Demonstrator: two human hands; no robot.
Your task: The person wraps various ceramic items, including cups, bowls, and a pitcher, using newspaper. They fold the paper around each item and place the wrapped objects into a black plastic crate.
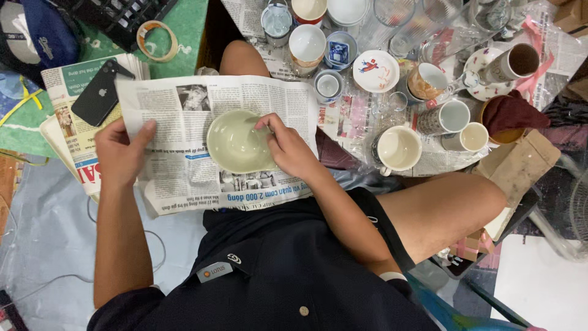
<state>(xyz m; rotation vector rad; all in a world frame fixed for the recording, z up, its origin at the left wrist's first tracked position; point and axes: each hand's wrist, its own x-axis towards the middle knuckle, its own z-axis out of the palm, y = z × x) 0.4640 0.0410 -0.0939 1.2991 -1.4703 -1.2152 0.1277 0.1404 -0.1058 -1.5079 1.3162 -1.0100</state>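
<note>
A pale green bowl [236, 142] is sitting open side up near the middle of a newspaper sheet [184, 165], which is lying spread across the seated person's lap. The right hand [288, 147] is gripping the bowl at its right rim, thumb hooked over the edge and reaching into the hollow while the other fingers are curling round the outside, so the rim is being pinched between them. The left hand [119, 153] is lying left of the bowl, well apart from it, holding the left edge of the sheet with the thumb on top of the paper and the fingers tucked beneath. Further left of the bowl, a black phone [98, 95] is resting on a stack of folded newspapers [64, 132]. Beyond the bowl, up and to its right, a crowd of cups and mugs is standing on more newsprint: a white cup [307, 44] nearest the sheet's far edge, a small saucer with a red figure [375, 70] beside it, and a cream mug [399, 149] directly right of the bowl. A roll of tape [157, 41] is lying up and left of the bowl.
</note>
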